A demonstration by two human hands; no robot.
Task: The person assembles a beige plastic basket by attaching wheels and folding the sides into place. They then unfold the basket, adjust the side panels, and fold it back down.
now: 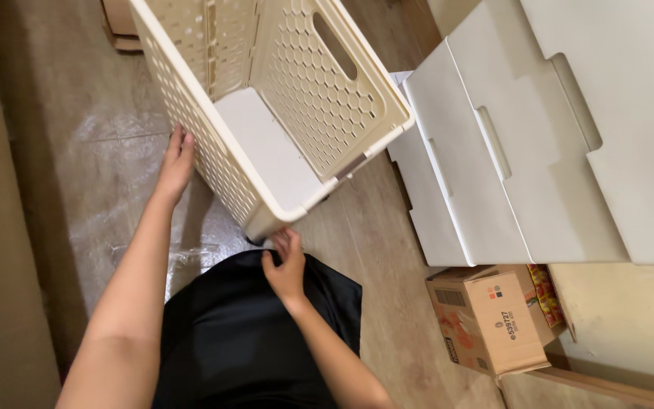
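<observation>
A large cream plastic basket (274, 106) with honeycomb-perforated walls and an oval handle slot fills the far middle of the view, tipped on its side over the wooden floor (372, 250) so its open mouth faces the camera. To its right stands a stack of white lidded storage boxes (524, 151), and near right of those a small open cardboard carton (490, 318) with coloured packets inside. A sheet of clear plastic wrap (115, 182) lies on the floor at the left, and a black garment (228, 333) covers the person's lap at the near edge. The left hand (175, 163) rests flat against the basket's perforated left wall, fingers (179, 144) straight and close together, pressing rather than gripping. The right hand (288, 265) reaches up to the basket's near lower corner, its fingers (285, 241) loosely curled and touching the underside; whether they close around anything there cannot be told. As a judgement, steadying a tipped basket like this goes best with both palms spread on opposite faces, keeping the weight balanced so the corner does not slip.
</observation>
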